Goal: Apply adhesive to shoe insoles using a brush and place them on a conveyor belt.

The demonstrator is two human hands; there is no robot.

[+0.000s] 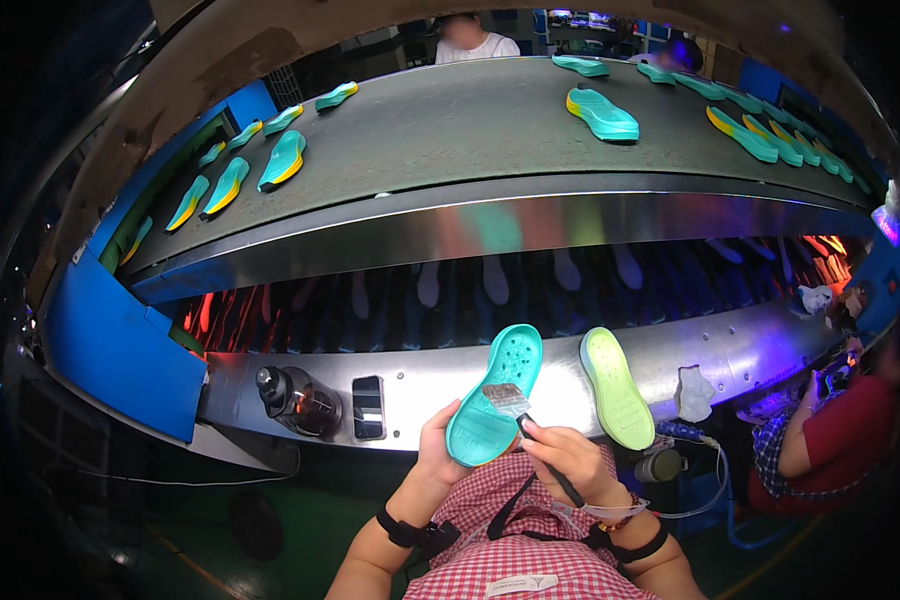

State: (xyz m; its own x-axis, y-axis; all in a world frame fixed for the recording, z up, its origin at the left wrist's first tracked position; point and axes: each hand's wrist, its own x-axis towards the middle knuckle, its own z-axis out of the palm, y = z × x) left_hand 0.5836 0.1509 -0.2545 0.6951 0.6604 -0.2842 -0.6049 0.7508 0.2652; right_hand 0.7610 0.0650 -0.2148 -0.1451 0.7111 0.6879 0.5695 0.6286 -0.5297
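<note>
My left hand (438,450) is closed on the left edge of a teal shoe sole (475,437), which is tilted with its inner face up. Small holes dot the far end of that sole. In my right hand (575,465) is a flat paint brush (508,400) with a dark handle; its bristles lie over the middle of the teal sole. Whether the bristles press on the surface, I cannot tell. A pale green sole (618,390) rests on the metal ledge (425,365), just to the right of the teal one.
On the ledge's left stand a dark bottle (298,400) and a phone (368,407); a crumpled white cloth (695,393) lies right. Beyond, teal-and-yellow soles (602,115) ride a dark conveyor belt (420,130). Below it, more soles show in a dim, red-lit opening. A co-worker's arm (798,440) is at right.
</note>
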